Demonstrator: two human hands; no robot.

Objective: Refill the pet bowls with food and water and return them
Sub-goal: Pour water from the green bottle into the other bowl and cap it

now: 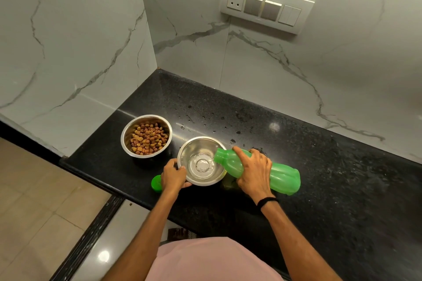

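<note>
Two steel bowls stand on the black granite counter (pixel 331 166). The left bowl (pixel 146 136) is filled with brown kibble. The nearer bowl (pixel 202 161) holds a little water at its bottom. My left hand (pixel 173 174) grips this bowl's near left rim. My right hand (pixel 253 170) holds a green plastic bottle (pixel 280 174) tipped sideways, its open mouth over the bowl's right edge, with water running in. The bottle's green cap (pixel 156 182) lies on the counter just left of my left hand.
Water drops are scattered on the counter behind the bowls. Marble walls close the corner at the back and left, with a switch panel (pixel 266 5) on the back wall. The counter's front edge drops to a tiled floor (pixel 34 201) on the left.
</note>
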